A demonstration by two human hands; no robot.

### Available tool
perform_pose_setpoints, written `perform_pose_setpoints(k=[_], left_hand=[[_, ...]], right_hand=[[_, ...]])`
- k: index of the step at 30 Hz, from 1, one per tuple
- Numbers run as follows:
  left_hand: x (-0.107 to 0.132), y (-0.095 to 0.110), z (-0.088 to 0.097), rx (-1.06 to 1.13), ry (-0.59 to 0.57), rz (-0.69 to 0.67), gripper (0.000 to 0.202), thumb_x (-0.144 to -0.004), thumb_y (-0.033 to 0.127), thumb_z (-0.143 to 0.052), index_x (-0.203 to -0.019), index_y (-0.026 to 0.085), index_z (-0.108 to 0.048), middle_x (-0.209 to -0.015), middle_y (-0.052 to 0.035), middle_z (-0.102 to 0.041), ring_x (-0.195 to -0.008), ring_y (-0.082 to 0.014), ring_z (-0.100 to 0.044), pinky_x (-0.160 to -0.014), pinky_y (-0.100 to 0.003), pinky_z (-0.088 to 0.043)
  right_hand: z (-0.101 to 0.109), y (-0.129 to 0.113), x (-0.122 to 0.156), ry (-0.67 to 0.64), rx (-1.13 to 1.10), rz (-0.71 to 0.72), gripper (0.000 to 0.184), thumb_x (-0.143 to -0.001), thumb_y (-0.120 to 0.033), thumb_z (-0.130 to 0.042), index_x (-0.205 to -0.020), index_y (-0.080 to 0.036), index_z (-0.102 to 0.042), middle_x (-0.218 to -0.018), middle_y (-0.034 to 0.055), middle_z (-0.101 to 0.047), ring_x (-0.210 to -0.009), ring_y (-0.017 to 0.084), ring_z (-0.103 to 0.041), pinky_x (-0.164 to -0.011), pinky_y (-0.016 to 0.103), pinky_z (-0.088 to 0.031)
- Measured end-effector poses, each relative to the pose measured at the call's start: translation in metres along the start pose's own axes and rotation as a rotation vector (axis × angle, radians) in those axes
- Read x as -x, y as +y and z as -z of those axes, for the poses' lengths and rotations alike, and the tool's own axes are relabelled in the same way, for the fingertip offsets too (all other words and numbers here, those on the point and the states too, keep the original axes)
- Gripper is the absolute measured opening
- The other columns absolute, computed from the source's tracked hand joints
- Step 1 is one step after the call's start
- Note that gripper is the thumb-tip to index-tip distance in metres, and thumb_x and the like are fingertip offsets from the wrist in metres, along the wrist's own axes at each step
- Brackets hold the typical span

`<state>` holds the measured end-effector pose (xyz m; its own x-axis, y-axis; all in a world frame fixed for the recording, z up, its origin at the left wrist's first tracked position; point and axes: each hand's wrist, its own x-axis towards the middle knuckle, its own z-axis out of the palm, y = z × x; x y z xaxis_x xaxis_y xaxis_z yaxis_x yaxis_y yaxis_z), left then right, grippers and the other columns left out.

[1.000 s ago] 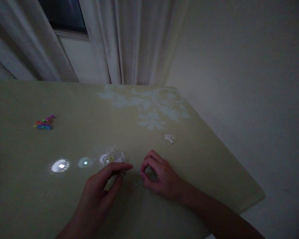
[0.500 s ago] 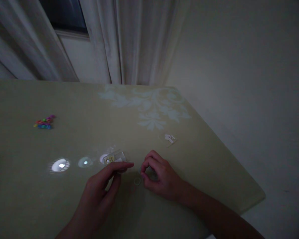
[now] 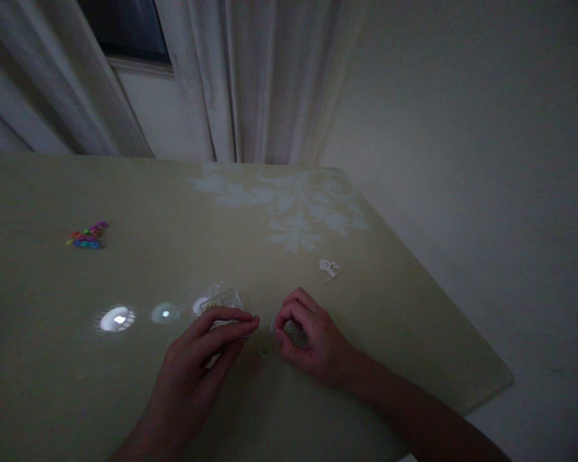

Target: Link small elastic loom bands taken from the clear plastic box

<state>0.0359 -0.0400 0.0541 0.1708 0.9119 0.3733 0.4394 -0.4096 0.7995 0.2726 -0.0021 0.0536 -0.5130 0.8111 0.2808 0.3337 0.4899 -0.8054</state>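
The scene is dim. My left hand rests on the table with its thumb and forefinger pinched beside a small clear plastic packet that has something yellowish inside. My right hand is curled, its fingertips closed on a small object I cannot make out. A small pale ring lies on the table between the two hands.
A heap of small coloured pieces lies at the far left. A small white tag sits beyond my right hand. Bright light spots reflect off the table. Curtains hang behind; the table's right edge runs near the wall.
My left fingers have closed in beside the clear packet. My right hand shifted a little and curled tighter. The ring has not moved.
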Motion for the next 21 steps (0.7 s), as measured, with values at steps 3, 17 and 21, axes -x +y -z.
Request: perform_pose_setpoints(k=[3, 17, 21], left_hand=[[-0.0005, 0.001, 0.0, -0.011, 0.027, 0.018, 0.03, -0.098, 0.021, -0.061, -0.113, 0.04, -0.078, -0.102, 0.0011, -0.072, -0.088, -0.0131, -0.074, -0.068, -0.018, -0.059], [-0.0013, 0.0056, 0.0045, 0.025, 0.065, 0.036, 0.017, -0.092, 0.023, -0.071, -0.1, 0.036, -0.08, -0.094, 0.0063, -0.083, -0.081, -0.0145, -0.079, -0.074, -0.021, -0.063], [-0.0017, 0.0079, 0.0047, 0.026, 0.06, 0.055, 0.019, -0.093, 0.024, -0.07, -0.102, 0.039, -0.08, -0.096, 0.008, -0.084, -0.083, -0.0149, -0.08, -0.076, -0.022, -0.064]], right_hand=[[0.0001, -0.0007, -0.0007, 0.042, -0.002, 0.01, 0.016, -0.087, -0.009, -0.063, -0.096, -0.022, -0.059, -0.096, 0.0015, -0.055, -0.088, 0.016, -0.056, -0.077, 0.028, -0.046], [0.0004, -0.0009, -0.0007, 0.063, 0.014, 0.016, 0.013, -0.088, -0.011, -0.063, -0.095, -0.021, -0.059, -0.093, 0.0018, -0.055, -0.084, 0.016, -0.055, -0.074, 0.028, -0.045], [0.0008, -0.0024, -0.0016, 0.062, 0.0, 0.023, 0.013, -0.087, -0.011, -0.062, -0.094, -0.021, -0.059, -0.093, 0.0017, -0.055, -0.085, 0.016, -0.055, -0.074, 0.028, -0.045]])
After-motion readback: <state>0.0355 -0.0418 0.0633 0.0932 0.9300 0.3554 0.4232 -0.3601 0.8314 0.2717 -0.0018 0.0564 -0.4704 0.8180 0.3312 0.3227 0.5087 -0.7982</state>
